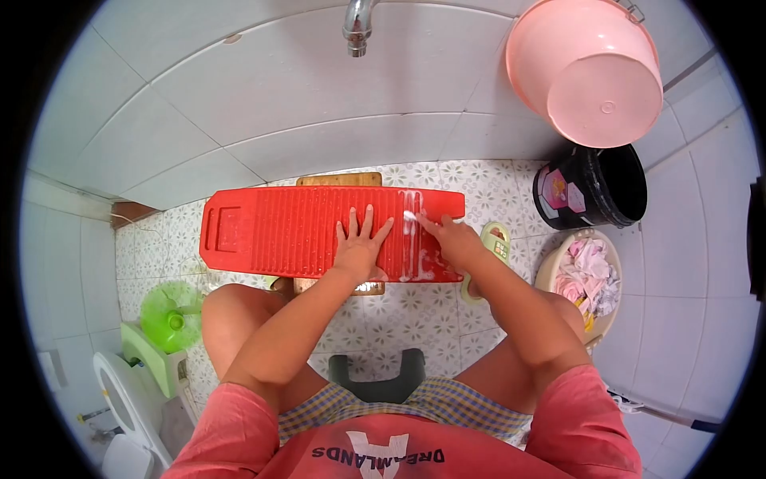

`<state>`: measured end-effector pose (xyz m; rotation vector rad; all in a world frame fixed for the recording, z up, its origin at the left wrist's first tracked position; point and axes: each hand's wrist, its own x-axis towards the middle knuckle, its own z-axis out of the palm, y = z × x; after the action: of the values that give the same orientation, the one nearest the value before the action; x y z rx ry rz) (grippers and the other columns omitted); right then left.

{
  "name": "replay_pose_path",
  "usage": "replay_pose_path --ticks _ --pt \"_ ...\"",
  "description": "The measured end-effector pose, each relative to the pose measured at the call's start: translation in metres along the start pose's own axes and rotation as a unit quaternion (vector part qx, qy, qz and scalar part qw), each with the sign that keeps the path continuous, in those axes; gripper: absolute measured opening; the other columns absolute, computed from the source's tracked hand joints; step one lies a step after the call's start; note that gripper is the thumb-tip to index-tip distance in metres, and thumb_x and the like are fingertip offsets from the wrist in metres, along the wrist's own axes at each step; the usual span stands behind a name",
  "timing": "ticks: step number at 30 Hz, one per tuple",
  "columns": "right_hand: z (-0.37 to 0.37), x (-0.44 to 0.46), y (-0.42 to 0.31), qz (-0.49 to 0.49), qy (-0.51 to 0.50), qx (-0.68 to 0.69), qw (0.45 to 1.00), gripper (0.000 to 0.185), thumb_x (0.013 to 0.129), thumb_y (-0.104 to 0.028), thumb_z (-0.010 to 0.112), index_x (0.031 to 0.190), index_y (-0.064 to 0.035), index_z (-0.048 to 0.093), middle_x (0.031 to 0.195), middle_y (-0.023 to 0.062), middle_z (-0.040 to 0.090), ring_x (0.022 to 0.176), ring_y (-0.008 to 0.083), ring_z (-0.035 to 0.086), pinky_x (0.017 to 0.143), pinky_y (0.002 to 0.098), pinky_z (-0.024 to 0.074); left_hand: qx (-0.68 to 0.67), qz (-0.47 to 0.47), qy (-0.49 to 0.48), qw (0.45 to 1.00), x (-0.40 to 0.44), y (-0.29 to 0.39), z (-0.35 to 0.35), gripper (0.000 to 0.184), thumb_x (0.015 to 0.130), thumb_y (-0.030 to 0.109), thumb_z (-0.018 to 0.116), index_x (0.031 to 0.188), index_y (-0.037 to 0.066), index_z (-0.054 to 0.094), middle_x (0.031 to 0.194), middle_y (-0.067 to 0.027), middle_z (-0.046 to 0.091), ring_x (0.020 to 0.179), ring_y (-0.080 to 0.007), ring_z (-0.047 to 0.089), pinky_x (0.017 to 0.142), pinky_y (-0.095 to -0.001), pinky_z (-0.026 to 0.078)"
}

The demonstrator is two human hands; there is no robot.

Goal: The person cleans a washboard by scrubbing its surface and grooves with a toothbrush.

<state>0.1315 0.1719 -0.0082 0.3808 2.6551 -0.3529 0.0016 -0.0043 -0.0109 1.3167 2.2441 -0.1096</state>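
Observation:
A red ribbed plastic washboard (303,227) lies crosswise in front of me on a wooden support. My left hand (357,249) rests flat on its ridges, fingers spread, holding nothing. At the board's right end, my right hand (456,241) reaches in with a finger stretched toward white foam (410,215); its other fingers are partly hidden. The foam runs in streaks along the grooves, and wet suds spread below it. No object shows clearly in the right hand.
Wooden slats (339,180) show beneath the board. Rightward are a black bucket (558,191), a basin of clothes (549,275) and a hung pink basin (590,72). A tap (357,32) juts overhead. Leftward are a green plastic item (171,318) and a toilet (120,383).

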Motion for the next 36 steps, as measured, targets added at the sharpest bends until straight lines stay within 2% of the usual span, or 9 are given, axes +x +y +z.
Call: replay_pose_path --ticks 5,17,22,29,32,36 --pt "-0.001 0.02 0.001 0.041 0.055 0.0 0.998 0.079 0.076 -0.003 0.059 0.146 -0.0228 0.026 0.112 0.021 0.055 0.085 0.0354 0.065 0.074 0.0408 0.0539 -0.006 0.005 0.006 1.0 -0.001 0.0 0.0 0.121 0.054 0.042 0.086 0.149 0.029 0.012 0.155 -0.0188 0.003 0.14 -0.0452 0.005 0.11 -0.0603 0.015" --pt "0.004 -0.018 -0.006 -0.024 -0.037 0.012 0.999 0.075 0.08 -0.006 0.056 0.146 -0.0254 0.026 0.115 0.0233 0.053 0.086 0.0378 0.064 0.075 0.0427 0.0537 -0.004 0.001 0.003 1.0 0.0 0.0 0.0 0.121 0.054 0.04 0.086 0.149 0.028 0.013 0.155 -0.018 0.003 0.141 -0.0444 0.005 0.11 -0.0604 0.015" --pt "-0.001 0.005 -0.002 0.016 0.032 -0.02 0.999 0.072 0.082 -0.006 0.053 0.146 -0.0231 0.026 0.115 0.0215 0.055 0.087 0.0352 0.065 0.075 0.0411 0.0537 -0.017 0.005 -0.001 1.0 -0.001 0.0 -0.002 0.12 0.055 0.039 0.086 0.149 0.028 0.012 0.155 -0.0191 0.004 0.14 -0.0455 0.005 0.11 -0.0605 0.015" --pt "-0.003 0.028 0.0 0.051 0.06 -0.029 0.996 0.071 0.082 -0.006 0.053 0.146 -0.0218 0.026 0.111 0.0199 0.056 0.086 0.0345 0.065 0.075 0.0403 0.0536 -0.011 0.004 -0.001 1.0 -0.001 0.001 -0.003 0.12 0.055 0.04 0.086 0.149 0.028 0.012 0.155 -0.0193 0.004 0.14 -0.0455 0.004 0.11 -0.0602 0.015" --pt "-0.003 0.015 -0.004 0.046 0.04 -0.026 0.998 0.07 0.083 -0.007 0.052 0.146 -0.0216 0.026 0.11 0.0195 0.056 0.086 0.0341 0.065 0.075 0.0406 0.0537 -0.006 0.003 0.004 1.0 -0.001 0.001 -0.001 0.12 0.055 0.04 0.086 0.149 0.028 0.012 0.155 -0.0189 0.004 0.141 -0.0447 0.004 0.11 -0.0599 0.014" --pt "0.008 -0.013 -0.009 -0.009 0.012 -0.017 1.0 0.067 0.085 -0.01 0.051 0.146 -0.021 0.026 0.11 0.0208 0.056 0.083 0.034 0.065 0.071 0.0412 0.0542 0.001 0.0 0.003 1.0 0.0 0.0 0.0 0.121 0.054 0.041 0.086 0.149 0.028 0.012 0.155 -0.0183 0.004 0.141 -0.0438 0.005 0.11 -0.0595 0.015"
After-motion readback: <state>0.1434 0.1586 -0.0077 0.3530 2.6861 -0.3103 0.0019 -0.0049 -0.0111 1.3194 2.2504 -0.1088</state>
